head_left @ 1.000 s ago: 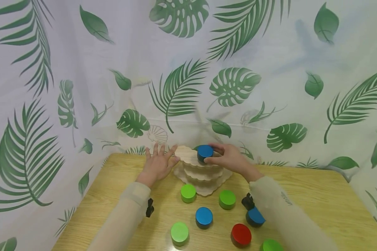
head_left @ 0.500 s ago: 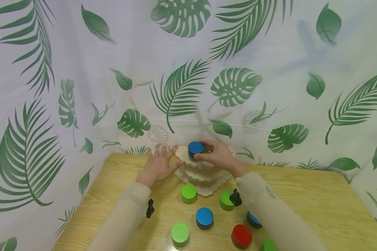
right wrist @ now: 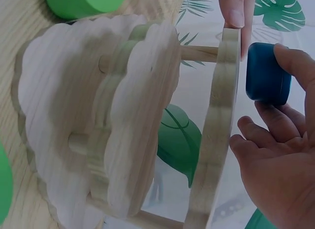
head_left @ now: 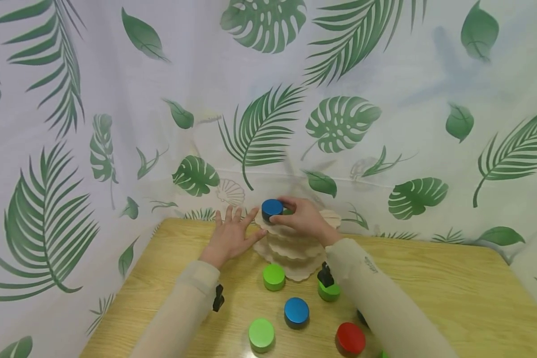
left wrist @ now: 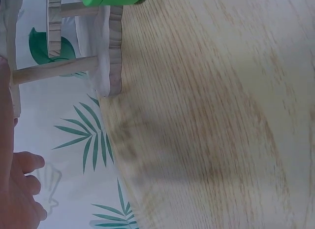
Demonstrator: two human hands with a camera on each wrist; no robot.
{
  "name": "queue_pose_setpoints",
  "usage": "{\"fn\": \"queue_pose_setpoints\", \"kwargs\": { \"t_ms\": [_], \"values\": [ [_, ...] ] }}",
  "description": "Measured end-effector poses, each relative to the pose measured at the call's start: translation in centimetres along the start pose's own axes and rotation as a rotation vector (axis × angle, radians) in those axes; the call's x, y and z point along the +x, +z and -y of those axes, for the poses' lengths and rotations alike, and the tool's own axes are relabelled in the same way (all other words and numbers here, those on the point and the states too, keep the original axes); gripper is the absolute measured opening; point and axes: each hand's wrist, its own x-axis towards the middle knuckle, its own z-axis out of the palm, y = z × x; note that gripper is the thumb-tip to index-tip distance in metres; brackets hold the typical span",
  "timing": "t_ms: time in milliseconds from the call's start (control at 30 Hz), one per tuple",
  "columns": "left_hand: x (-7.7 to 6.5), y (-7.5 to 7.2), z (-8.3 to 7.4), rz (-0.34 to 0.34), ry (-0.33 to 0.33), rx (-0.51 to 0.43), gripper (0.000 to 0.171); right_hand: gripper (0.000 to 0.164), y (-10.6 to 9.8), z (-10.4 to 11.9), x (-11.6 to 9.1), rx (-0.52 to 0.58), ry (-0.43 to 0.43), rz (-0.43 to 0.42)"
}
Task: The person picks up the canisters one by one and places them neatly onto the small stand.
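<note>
1. My right hand point(head_left: 308, 218) comes in from the right with its fingers clamped on a blue round tin point(head_left: 272, 208), thumb on the near side.
2. I hold that tin just above the left part of the top tier of a scalloped wooden stand point(head_left: 297, 269); a thin gap shows between them. The tin's inside is hidden.
3. My left hand point(head_left: 229, 238) is at the stand's left, fingers spread apart and pointing far, thumb by the top tier; I cannot tell whether it touches.
4. The three-tiered stand is at the table's point(head_left: 438, 293) far edge.
5. Nearer me are a left green tin point(head_left: 274, 277), a right green tin point(head_left: 330, 294), a second blue tin point(head_left: 296, 312), a light green tin point(head_left: 261, 335) and a red tin point(head_left: 350, 339).
</note>
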Motion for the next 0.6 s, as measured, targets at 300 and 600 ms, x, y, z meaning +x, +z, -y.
{"fn": "queue_pose_setpoints", "kwargs": {
  "t_ms": [300,600],
  "values": [
    [-0.3,-0.2,-0.1,-0.009,0.001,0.004,0.081,0.060,0.7,0.0,0.7,0.053,-0.020,0.007],
    [-0.3,-0.2,-0.2,-0.005,0.005,0.018,0.082,0.061,1.3,0.0,0.9,0.054,0.008,0.022]
  ]
}}
